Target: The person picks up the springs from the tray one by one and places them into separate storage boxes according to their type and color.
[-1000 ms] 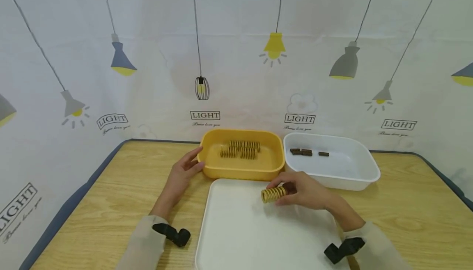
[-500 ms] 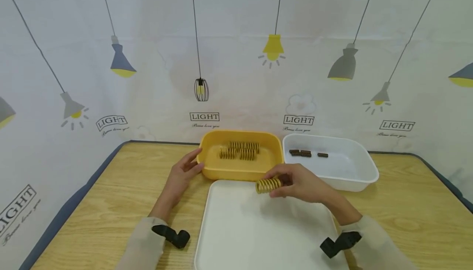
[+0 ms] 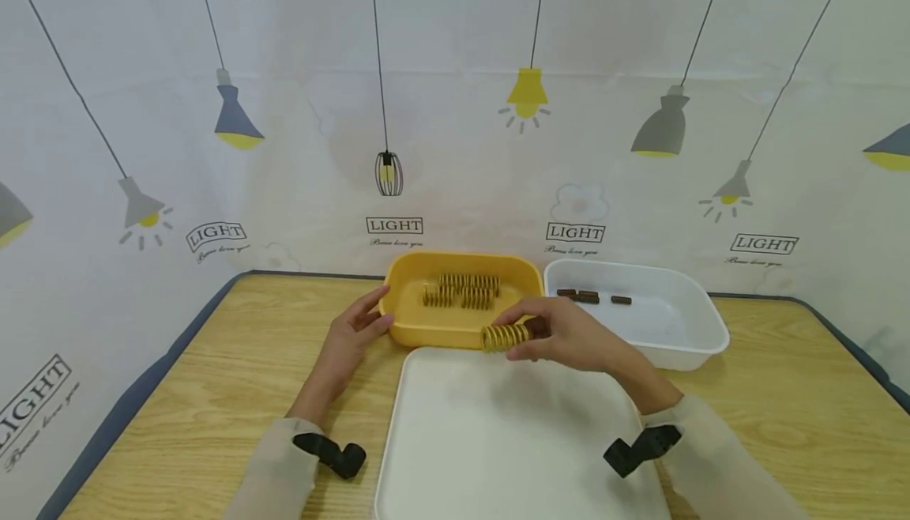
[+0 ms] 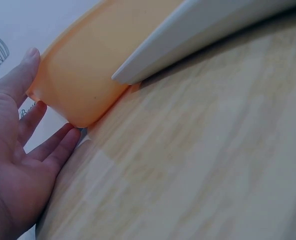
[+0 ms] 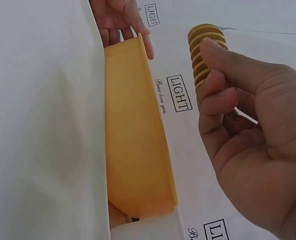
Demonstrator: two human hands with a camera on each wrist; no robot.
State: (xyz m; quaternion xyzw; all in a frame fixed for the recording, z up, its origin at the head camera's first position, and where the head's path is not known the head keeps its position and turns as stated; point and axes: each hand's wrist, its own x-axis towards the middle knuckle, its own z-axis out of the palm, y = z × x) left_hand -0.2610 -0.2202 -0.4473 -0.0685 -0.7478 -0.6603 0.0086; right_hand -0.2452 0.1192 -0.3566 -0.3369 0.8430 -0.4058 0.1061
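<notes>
My right hand (image 3: pixel 562 334) pinches a yellow coil spring (image 3: pixel 504 337) and holds it above the near rim of the yellow bin (image 3: pixel 426 330). The right wrist view shows the spring (image 5: pixel 203 47) between my thumb and fingers (image 5: pixel 222 95), beside the bin's wall (image 5: pixel 133 150). Several yellow springs (image 3: pixel 462 289) lie inside the bin. My left hand (image 3: pixel 351 330) rests with straight fingers against the bin's left corner; its fingers (image 4: pixel 35 125) touch the bin (image 4: pixel 83 75) in the left wrist view.
A white bin (image 3: pixel 682 330) holding three small dark springs (image 3: pixel 590 296) stands right of the yellow one. A white tray (image 3: pixel 498 441) lies in front on the wooden table (image 3: pixel 213 393). A printed backdrop hangs behind.
My right hand has carried the yellow spring up and to the left, from over the white tray to the yellow bin's near rim. The left hand has stayed put.
</notes>
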